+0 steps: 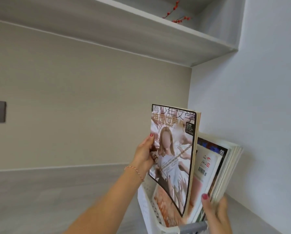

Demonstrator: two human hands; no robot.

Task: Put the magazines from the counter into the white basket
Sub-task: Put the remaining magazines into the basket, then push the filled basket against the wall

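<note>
grey bench [40, 191] meets a pale wall. white basket [143, 204] at its right corner holds leaning magazines [207, 166]. left hand [143, 155] grips 1 magazine [173, 156] above it; right hand [215, 211] clasps the stack.

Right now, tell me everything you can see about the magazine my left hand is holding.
The magazine is a glossy softcover with a dark-bordered cover, large Chinese title characters and a pale figure wrapped in a chain. It stands nearly upright, tilted, its lower corner dipping into the white basket. The left hand grips its left edge, thumb on the cover. Its yellowish page edges face the stack behind it.
</note>
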